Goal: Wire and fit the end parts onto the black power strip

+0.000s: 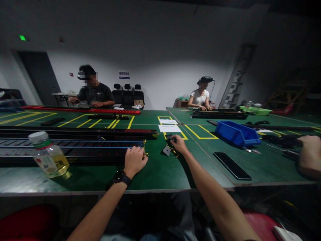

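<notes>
My left hand (135, 161), with a black watch on its wrist, lies at the right end of a long black panel (100, 155) with rows of red dots. Its fingers are curled closed, and small yellow ends (145, 154) poke out beside the thumb; what it grips is hidden. To the right, my right hand (179, 144) pinches a small dark piece (171, 137) just above the table. Below those fingertips a small grey square plate (166, 150) rests on the green tabletop, with yellow bits (175, 152) next to it.
A bottle of yellow liquid (50, 155) stands at the left. Right of my arm lie a phone (232, 165) and a blue bin (237, 133). White paper labels (169, 128) lie ahead. Two people (95, 90) work across the table; another person's hand (311, 154) is at far right.
</notes>
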`<move>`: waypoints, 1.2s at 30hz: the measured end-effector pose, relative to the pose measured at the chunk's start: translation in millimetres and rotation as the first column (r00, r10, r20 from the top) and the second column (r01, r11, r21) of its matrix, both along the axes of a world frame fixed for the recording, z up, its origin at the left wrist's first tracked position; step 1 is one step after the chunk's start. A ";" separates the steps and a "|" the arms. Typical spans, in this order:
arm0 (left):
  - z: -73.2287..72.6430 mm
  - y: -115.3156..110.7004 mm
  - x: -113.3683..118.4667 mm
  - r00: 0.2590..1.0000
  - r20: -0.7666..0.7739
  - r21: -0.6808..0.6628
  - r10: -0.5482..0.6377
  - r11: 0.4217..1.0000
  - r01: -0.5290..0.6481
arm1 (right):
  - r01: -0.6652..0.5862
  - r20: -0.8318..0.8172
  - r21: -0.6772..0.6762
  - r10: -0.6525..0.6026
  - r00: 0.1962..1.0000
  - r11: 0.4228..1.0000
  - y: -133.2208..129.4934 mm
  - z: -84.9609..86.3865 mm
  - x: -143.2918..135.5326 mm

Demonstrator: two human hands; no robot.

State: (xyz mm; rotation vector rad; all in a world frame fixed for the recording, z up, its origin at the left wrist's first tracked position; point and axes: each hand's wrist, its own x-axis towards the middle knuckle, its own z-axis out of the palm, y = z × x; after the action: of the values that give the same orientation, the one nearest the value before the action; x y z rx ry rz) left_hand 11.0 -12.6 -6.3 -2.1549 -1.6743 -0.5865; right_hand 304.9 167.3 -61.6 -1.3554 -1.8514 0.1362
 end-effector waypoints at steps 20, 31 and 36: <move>-1.1 0.1 -0.6 1.000 -0.008 0.006 0.006 1.000 -0.006 | 0.138 0.053 -0.073 -0.134 0.990 0.988 1.6 -12.5 10.9; -0.7 0.5 -1.2 1.000 -0.007 0.009 -0.002 1.000 0.002 | 0.177 0.043 -0.089 -0.173 0.984 0.980 -3.0 -12.2 14.2; -1.5 1.3 -0.8 1.000 -0.004 0.010 0.005 1.000 -0.005 | 0.201 0.037 -0.085 -0.199 0.979 0.976 -2.3 -13.6 13.8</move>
State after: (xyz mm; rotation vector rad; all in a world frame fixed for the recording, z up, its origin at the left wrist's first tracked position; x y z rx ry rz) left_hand 10.3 -11.3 -7.8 -2.1432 -1.6713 -0.5875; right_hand 318.7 165.0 -75.2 -1.6040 -1.7375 0.0955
